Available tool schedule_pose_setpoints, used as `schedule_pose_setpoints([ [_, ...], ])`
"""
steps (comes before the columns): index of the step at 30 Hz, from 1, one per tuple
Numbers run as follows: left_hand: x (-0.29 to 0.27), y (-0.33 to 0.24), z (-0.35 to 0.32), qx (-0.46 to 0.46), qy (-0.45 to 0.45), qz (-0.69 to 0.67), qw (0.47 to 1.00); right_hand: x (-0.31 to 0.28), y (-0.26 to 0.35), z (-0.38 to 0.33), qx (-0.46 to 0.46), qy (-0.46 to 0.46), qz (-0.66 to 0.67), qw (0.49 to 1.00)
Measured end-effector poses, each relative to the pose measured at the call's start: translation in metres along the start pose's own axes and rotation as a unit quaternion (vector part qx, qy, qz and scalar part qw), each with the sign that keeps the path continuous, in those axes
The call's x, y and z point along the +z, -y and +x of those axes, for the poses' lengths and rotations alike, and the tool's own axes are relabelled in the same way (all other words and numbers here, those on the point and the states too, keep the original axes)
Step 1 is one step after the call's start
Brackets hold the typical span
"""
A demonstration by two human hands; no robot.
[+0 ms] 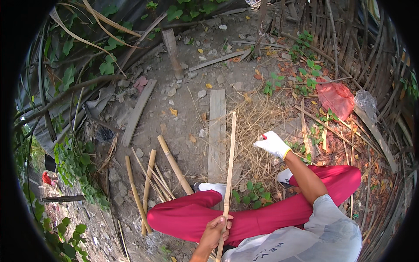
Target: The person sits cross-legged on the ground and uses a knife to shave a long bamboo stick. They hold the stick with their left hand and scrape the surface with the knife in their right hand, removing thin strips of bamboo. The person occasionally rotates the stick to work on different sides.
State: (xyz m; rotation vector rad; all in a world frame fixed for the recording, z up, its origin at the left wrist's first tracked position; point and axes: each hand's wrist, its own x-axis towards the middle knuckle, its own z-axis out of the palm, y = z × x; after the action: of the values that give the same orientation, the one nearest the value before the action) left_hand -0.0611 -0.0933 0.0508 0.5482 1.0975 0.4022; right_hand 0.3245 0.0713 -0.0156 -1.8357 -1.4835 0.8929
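Note:
My bare left hand (217, 230) is closed around the lower part of a long, pale bamboo strip (231, 165), which stands up lengthwise from my lap. Out to the right, my right hand (271, 144) wears a white glove with a yellow cuff. It is closed, and a small red end (263, 136) pokes out of the fingers; the rest of that thing is hidden. Beneath and beyond this hand lie dry straw-like shavings (251, 118). Several bamboo pieces (173, 162) lean or lie beside my left knee.
A grey wooden board (217, 131) lies straight ahead, and a second plank (139, 112) is to its left. A short post (173, 53) stands farther off. At the right are a red plastic bag (336, 98), loose sticks and a slatted fence (349, 39). Green vines (78, 174) grow on the left.

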Motion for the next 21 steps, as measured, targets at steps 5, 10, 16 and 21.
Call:
schedule_pose_setpoints([
  [5,0.005,0.005,0.013,0.015,-0.019,-0.012,1.0,0.021,0.057,-0.026,-0.076,0.032,-0.118,0.99],
  [10,0.023,-0.016,0.039,0.043,-0.045,0.036,0.997,0.058,0.101,-0.053,-0.1,0.112,-0.196,0.969],
  [16,0.02,-0.017,0.075,0.056,-0.055,0.184,0.98,0.082,0.098,-0.064,-0.121,0.112,-0.247,0.955],
  [21,0.011,-0.001,0.097,0.094,-0.063,0.214,0.97,0.08,0.098,-0.068,-0.106,0.105,-0.274,0.95],
])
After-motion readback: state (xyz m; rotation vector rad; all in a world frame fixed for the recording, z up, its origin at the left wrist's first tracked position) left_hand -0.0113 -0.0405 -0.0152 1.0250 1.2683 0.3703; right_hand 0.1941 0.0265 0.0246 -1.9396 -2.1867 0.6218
